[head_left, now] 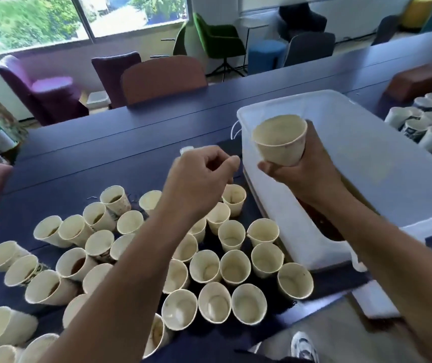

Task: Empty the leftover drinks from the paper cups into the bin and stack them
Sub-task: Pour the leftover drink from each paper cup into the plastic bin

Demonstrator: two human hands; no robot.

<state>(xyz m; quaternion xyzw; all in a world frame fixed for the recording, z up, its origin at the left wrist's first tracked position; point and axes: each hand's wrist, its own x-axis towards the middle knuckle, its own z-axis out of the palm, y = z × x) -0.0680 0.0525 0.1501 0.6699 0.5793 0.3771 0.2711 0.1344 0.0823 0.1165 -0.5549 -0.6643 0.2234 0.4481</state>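
Right hand (296,174) has its grip round a cup (279,142) over the bin (366,163); left hand (201,176) hovers curled, empty. Dozens of cups (209,265) on the counter (104,150) wait, some with drink. Mostly undone.

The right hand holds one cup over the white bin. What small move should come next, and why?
Probably lower the left hand onto a cup with brown drink. The held paper cup in the right hand looks empty above the plastic bin, and the left hand holds nothing.
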